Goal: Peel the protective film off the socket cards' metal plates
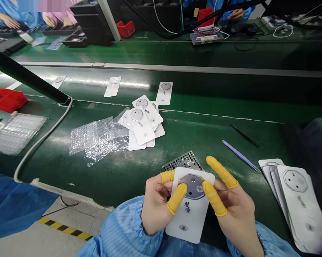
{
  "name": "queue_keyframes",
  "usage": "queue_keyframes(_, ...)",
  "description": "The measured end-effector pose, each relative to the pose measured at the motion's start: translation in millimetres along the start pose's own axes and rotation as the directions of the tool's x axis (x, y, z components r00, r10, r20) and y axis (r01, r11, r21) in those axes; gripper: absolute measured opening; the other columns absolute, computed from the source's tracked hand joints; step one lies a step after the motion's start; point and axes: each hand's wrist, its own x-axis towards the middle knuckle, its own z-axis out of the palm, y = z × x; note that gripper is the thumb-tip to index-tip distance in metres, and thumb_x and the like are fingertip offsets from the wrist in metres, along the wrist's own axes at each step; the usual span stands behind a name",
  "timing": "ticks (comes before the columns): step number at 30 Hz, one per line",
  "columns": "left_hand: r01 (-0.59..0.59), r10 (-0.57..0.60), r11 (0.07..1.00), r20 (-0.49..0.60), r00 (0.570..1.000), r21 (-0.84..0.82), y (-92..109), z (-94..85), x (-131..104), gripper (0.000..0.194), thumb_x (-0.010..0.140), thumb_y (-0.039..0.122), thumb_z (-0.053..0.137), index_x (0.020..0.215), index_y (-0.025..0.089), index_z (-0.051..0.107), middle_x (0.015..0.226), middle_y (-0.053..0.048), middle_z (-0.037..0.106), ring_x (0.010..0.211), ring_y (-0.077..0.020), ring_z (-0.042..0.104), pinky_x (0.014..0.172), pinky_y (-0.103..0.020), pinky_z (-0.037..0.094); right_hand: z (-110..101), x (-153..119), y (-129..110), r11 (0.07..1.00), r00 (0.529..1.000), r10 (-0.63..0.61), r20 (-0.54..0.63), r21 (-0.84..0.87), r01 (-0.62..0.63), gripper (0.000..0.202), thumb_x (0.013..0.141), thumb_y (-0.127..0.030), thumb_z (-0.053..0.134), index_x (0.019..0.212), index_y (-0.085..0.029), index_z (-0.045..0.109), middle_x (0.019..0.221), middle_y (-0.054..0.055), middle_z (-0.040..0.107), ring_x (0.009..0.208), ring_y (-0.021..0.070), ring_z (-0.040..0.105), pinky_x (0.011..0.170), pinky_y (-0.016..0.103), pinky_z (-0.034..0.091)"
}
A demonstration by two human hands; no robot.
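A white rectangular panel (189, 225) with rounded corners is held up in front of me. Near its top sits a grey octagonal part with small holes; dark characters and a small round mark are printed below. My left hand (156, 205) pinches the panel's left edge, its yellow-cotted thumb on the octagon. At the opposite edge, my right hand (235, 210) has its thumb pressed against the octagon, and its index finger points up, off the panel. The fingers behind the panel are partly hidden. Just beyond it lies a clear sheet of black dots (183, 161).
Similar panels form a pile (143, 125) beside bubble-wrap bags (99, 137), and a stack (297, 200) at right. Purple tweezers (241, 156) and black tweezers (246, 136) lie on the green bench (203, 135). A black post (29, 75) and white cable (43, 139) stand left. Co-workers sit opposite.
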Motion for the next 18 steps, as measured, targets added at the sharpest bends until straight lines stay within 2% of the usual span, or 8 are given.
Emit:
queue_keyframes(4,0.046,-0.046,0.998,0.001,0.999,0.030,0,0.8,1,0.024,0.083,0.023,0.066,0.102,0.010,0.070,0.078,-0.011,0.076,0.067,-0.0186,0.070,0.059,-0.022,0.055,0,2,2,0.999,0.999,0.032,0.012,0.019,-0.033,0.047,0.086,-0.017,0.060,0.131,-0.030,0.051,0.091,0.002,0.075,0.057,0.0153,0.071,0.045,0.020,0.060)
queue_keyframes(7,0.092,-0.093,0.996,0.056,0.994,0.024,4,0.5,3,0.023,0.084,0.023,0.065,0.103,0.011,0.070,0.081,-0.010,0.075,0.071,-0.0175,0.070,0.061,-0.020,0.054,-1,6,3,0.996,0.998,0.063,0.019,0.057,-0.064,0.045,0.087,-0.019,0.060,0.130,-0.028,0.052,0.088,0.003,0.075,0.057,0.0159,0.071,0.044,0.020,0.059)
queue_keyframes(11,0.110,-0.108,0.994,0.135,0.985,-0.001,10,1.3,2,0.022,0.086,0.024,0.062,0.104,0.014,0.070,0.086,-0.009,0.074,0.075,-0.0174,0.069,0.064,-0.021,0.054,-2,9,1,0.992,0.996,0.081,0.043,0.091,-0.085,0.043,0.089,-0.019,0.056,0.130,-0.029,0.050,0.090,0.003,0.075,0.058,0.0155,0.071,0.044,0.020,0.059)
queue_keyframes(14,0.096,-0.100,0.995,0.157,0.982,0.030,12,2.6,-1,0.024,0.088,0.026,0.060,0.106,0.014,0.069,0.082,-0.009,0.073,0.067,-0.0155,0.067,0.060,-0.021,0.053,-2,8,0,0.996,0.997,0.063,0.033,0.063,-0.065,0.043,0.089,-0.017,0.055,0.129,-0.029,0.050,0.107,0.005,0.071,0.074,0.0171,0.072,0.056,0.025,0.063)
queue_keyframes(16,0.068,-0.084,0.992,0.153,0.985,0.103,12,3.2,-4,0.026,0.088,0.025,0.059,0.109,0.014,0.069,0.079,-0.008,0.073,0.064,-0.0148,0.065,0.057,-0.020,0.052,-3,7,2,1.000,0.999,0.007,0.040,-0.017,-0.006,0.045,0.085,-0.016,0.060,0.128,-0.027,0.052,0.121,0.008,0.064,0.093,0.0211,0.069,0.072,0.032,0.063)
queue_keyframes(18,0.009,-0.039,0.978,0.143,0.989,0.207,12,3.4,-6,0.025,0.084,0.022,0.064,0.108,0.015,0.070,0.081,-0.007,0.073,0.068,-0.0169,0.066,0.060,-0.022,0.054,-5,6,5,0.989,0.994,-0.072,0.084,-0.121,0.082,0.050,0.080,-0.015,0.066,0.127,-0.026,0.053,0.128,0.009,0.058,0.107,0.0250,0.063,0.084,0.039,0.059)
